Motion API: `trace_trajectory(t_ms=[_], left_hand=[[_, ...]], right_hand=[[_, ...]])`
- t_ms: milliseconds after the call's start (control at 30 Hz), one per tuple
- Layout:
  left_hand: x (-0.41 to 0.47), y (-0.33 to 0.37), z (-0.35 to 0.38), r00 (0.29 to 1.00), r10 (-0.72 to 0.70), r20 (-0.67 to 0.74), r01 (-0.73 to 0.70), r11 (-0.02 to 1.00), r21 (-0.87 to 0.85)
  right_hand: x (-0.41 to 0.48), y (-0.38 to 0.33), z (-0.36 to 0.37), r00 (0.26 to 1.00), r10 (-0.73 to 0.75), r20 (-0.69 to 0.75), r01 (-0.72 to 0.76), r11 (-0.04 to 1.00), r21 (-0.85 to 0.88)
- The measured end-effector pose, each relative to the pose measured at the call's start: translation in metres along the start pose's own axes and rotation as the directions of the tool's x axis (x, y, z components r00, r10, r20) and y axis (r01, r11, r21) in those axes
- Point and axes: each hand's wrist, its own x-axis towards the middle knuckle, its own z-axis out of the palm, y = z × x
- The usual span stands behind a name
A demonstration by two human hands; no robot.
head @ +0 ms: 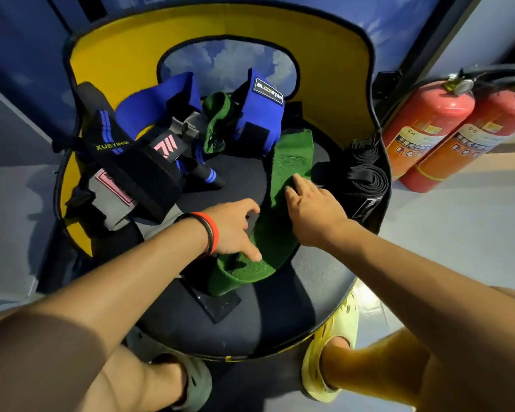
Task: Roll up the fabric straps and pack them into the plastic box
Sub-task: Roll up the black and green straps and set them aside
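Observation:
A long green fabric strap (pixel 292 156) lies stretched across the dark seat (pixel 280 316) of a yellow-backed chair. My left hand (pixel 235 230) presses its near end with the thumb flat on the cloth. Further along, my right hand (pixel 312 206) rests on the strap with straight fingers. Behind lie a blue strap (pixel 260 114), a second green strap (pixel 217 120), a black strap with blue stripes (pixel 113 135) and a grey one (pixel 113 203). A rolled black strap (pixel 366 171) sits at the seat's right edge. No plastic box is visible.
A flat black patch (pixel 217 304) lies on the seat under the green strap's near end. The yellow chair back (pixel 125 55) curves round the pile. Two red fire extinguishers (pixel 434 126) stand on the floor to the right. My sandalled feet (pixel 333 346) are below the seat.

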Motion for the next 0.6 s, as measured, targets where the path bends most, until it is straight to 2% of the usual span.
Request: trace_trajectory(t_ms=[133,200,267,300,367,433,533,600], left_hand=[[-0.015,-0.007,0.001,0.995,-0.048,0.089,0.037,0.992,0.117],[-0.015,-0.011,-0.002,0.997,-0.051,0.063,0.044,0.993,0.111],[-0.011,-0.02,-0.008,0.999,-0.037,-0.004,0.038,0.997,0.061],[-0.011,-0.025,-0.012,0.998,-0.04,-0.038,0.04,0.999,0.006],[-0.015,-0.038,-0.021,0.998,-0.054,-0.033,0.051,0.994,-0.098],[-0.022,-0.051,-0.03,0.999,-0.013,0.044,0.017,0.996,-0.089],[-0.031,-0.064,-0.031,0.983,0.049,0.179,-0.079,0.983,0.165],[-0.033,-0.07,-0.02,0.98,0.046,0.191,-0.11,0.934,0.339]], right_hand=[[-0.007,-0.006,-0.006,0.997,-0.009,-0.071,0.009,1.0,0.0],[-0.012,-0.014,-0.005,0.976,-0.039,-0.213,0.052,0.997,0.056],[-0.022,-0.026,-0.008,0.914,-0.082,-0.399,0.18,0.96,0.216],[-0.03,-0.032,-0.011,0.902,-0.101,-0.419,0.257,0.906,0.335],[-0.044,-0.042,-0.015,0.924,-0.203,-0.325,0.353,0.781,0.516],[-0.058,-0.048,-0.015,0.909,-0.344,-0.237,0.417,0.728,0.544],[-0.067,-0.052,-0.004,0.896,-0.435,-0.088,0.434,0.819,0.374],[-0.069,-0.052,0.01,0.903,-0.427,-0.05,0.422,0.858,0.292]])
